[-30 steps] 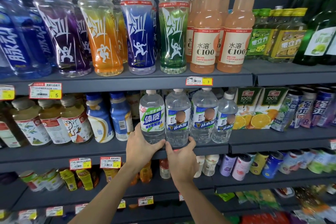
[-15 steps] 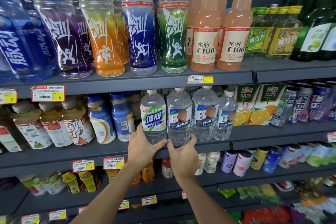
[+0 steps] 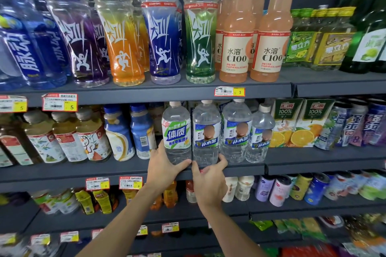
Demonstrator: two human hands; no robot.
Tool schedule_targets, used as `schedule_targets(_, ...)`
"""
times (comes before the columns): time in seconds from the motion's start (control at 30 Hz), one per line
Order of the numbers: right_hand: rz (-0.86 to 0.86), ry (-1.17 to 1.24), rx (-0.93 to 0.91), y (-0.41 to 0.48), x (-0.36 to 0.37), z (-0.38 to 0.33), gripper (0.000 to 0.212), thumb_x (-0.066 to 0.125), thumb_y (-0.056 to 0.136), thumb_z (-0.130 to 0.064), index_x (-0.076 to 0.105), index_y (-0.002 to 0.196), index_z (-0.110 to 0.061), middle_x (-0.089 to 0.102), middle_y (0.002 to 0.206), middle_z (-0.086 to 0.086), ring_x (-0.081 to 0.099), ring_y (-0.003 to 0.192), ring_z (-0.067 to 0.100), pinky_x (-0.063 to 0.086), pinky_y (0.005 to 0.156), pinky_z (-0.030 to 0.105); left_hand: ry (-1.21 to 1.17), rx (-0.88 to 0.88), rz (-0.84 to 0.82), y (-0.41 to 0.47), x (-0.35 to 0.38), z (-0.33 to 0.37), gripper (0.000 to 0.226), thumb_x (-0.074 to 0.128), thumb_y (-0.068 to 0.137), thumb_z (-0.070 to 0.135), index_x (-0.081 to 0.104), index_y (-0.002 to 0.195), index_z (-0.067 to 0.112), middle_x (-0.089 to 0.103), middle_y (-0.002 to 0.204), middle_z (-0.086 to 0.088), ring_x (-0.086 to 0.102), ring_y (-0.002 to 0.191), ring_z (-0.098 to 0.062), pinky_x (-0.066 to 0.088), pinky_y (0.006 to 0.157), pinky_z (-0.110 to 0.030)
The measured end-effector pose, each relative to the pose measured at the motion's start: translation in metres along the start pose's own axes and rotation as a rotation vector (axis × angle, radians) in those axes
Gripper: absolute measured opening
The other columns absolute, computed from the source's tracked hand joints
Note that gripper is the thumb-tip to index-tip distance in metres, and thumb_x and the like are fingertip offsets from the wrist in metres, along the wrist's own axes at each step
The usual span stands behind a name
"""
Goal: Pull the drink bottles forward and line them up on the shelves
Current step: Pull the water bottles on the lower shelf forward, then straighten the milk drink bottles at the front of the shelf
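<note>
On the middle shelf (image 3: 246, 170) stand four clear water bottles in a row. My left hand (image 3: 165, 167) is wrapped around the base of the green-labelled bottle (image 3: 176, 133). My right hand (image 3: 208, 181) cups the base of the blue-labelled bottle (image 3: 206, 133) beside it, thumb and fingers around the bottom at the shelf's front edge. Two more blue-labelled bottles (image 3: 237, 131) (image 3: 260, 133) stand to the right, the last one set slightly further back.
Tall coloured sports drinks (image 3: 160, 37) and peach C100 bottles (image 3: 236, 33) fill the upper shelf. Blue-white bottles (image 3: 119, 133) and tea bottles (image 3: 92, 137) stand left, orange juice cartons (image 3: 300, 123) and cans right. Cans and small bottles sit on the lower shelf (image 3: 271, 190).
Both hands stay on the bases of the same two bottles. The view has shifted slightly; the bottles sit at the shelf's front edge as before.
</note>
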State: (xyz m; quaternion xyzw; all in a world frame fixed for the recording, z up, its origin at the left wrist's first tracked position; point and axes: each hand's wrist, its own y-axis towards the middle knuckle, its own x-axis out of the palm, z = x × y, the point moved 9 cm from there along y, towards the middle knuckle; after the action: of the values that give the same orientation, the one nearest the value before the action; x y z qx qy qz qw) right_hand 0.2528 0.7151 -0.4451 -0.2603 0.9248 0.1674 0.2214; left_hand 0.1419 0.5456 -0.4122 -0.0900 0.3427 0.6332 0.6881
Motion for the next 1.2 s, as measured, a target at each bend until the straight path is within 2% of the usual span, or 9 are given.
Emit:
schedule_targets(0.1,0.026,0.087,-0.056,-0.009,-0.004,-0.008,0.060,0.072,0.086,-0.042,0.038,0.130,-0.019,0.055,0.068,-0.012,0.058,0.063,0.002,0.054,0.056,0.036,-0.061,0.002,0.011,-0.006,-0.007,-0.001,0.093,0.083,0.064,0.062,0.042,0.141,0.031,0.059,0.129,0.015,0.053,0.118,-0.006,0.049,0.098,-0.035)
schedule_targets(0.23,-0.017,0.155,-0.210,-0.020,0.004,-0.028,0.042,0.072,0.088,-0.034,0.042,0.116,-0.025,0.053,0.064,-0.014,0.058,0.065,-0.006,0.033,0.048,0.010,-0.053,-0.016,0.077,-0.018,-0.031,-0.013,0.081,0.074,0.074,0.066,0.043,0.140,0.031,0.054,0.122,0.021,0.052,0.106,0.007,0.047,0.087,-0.020)
schedule_targets(0.37,-0.078,0.196,-0.284,-0.032,0.022,-0.045,0.033,0.070,0.090,-0.032,0.044,0.110,-0.030,0.056,0.062,-0.014,0.058,0.062,-0.002,0.038,0.050,0.013,-0.002,-0.011,0.297,-0.024,-0.075,-0.029,0.039,0.069,0.090,0.045,0.055,0.122,0.027,0.056,0.108,0.019,0.054,0.098,0.003,0.048,0.085,-0.026)
schedule_targets(0.57,-0.094,0.195,-0.367,-0.056,0.046,-0.076,0.024,0.067,0.091,-0.034,0.050,0.107,-0.030,0.057,0.064,-0.013,0.057,0.062,0.000,0.050,0.058,0.029,0.096,-0.131,0.426,-0.016,-0.123,-0.065,0.046,0.067,0.091,0.045,0.050,0.124,0.016,0.057,0.117,0.002,0.057,0.104,-0.017,0.050,0.087,-0.037)
schedule_targets(0.67,-0.128,0.147,-0.395,-0.066,0.066,-0.096,0.027,0.066,0.091,-0.041,0.055,0.112,-0.029,0.058,0.064,-0.015,0.057,0.066,-0.002,0.048,0.062,0.030,0.152,-0.167,0.399,-0.009,-0.133,-0.079,0.052,0.067,0.090,0.049,0.050,0.125,0.014,0.059,0.117,-0.004,0.058,0.104,-0.023,0.052,0.085,-0.044)
schedule_targets(0.83,-0.268,0.002,-0.309,-0.067,0.117,-0.117,0.071,0.063,0.089,-0.052,0.039,0.145,-0.014,0.066,0.067,-0.016,0.067,0.082,0.006,0.051,0.072,0.031,0.239,-0.173,0.329,0.000,-0.141,-0.100,0.053,0.065,0.088,0.057,0.052,0.120,0.018,0.059,0.106,0.004,0.061,0.094,-0.021,0.049,0.071,-0.037)
schedule_targets(0.97,-0.236,-0.085,-0.144,-0.056,0.139,-0.121,0.093,0.067,0.085,-0.055,0.022,0.154,-0.011,0.075,0.103,0.004,0.070,0.100,0.027,0.054,0.082,0.038,0.324,-0.192,0.193,0.011,-0.139,-0.113,0.053,0.057,0.090,0.063,0.052,0.118,0.019,0.066,0.104,0.003,0.065,0.092,-0.021,0.050,0.069,-0.036)
schedule_targets(1.03,-0.197,-0.149,-0.101,-0.051,0.141,-0.123,0.091,0.069,0.084,-0.057,0.028,0.152,-0.012,0.072,0.112,0.009,0.069,0.102,0.031,0.052,0.080,0.038,0.346,-0.192,0.132,0.017,-0.137,-0.117,0.051,0.054,0.092,0.063,0.050,0.119,0.020,0.068,0.102,0.001,0.067,0.090,-0.022,0.052,0.071,-0.038)
schedule_targets(1.2,-0.196,-0.223,-0.117,-0.053,0.144,-0.125,0.056,0.068,0.085,-0.059,0.046,0.120,-0.021,0.073,0.104,0.004,0.069,0.096,0.030,0.054,0.076,0.039,0.375,-0.170,0.065,0.021,-0.130,-0.116,0.049,0.049,0.093,0.065,0.053,0.108,0.018,0.067,0.093,0.002,0.064,0.079,-0.020,0.047,0.064,-0.034)
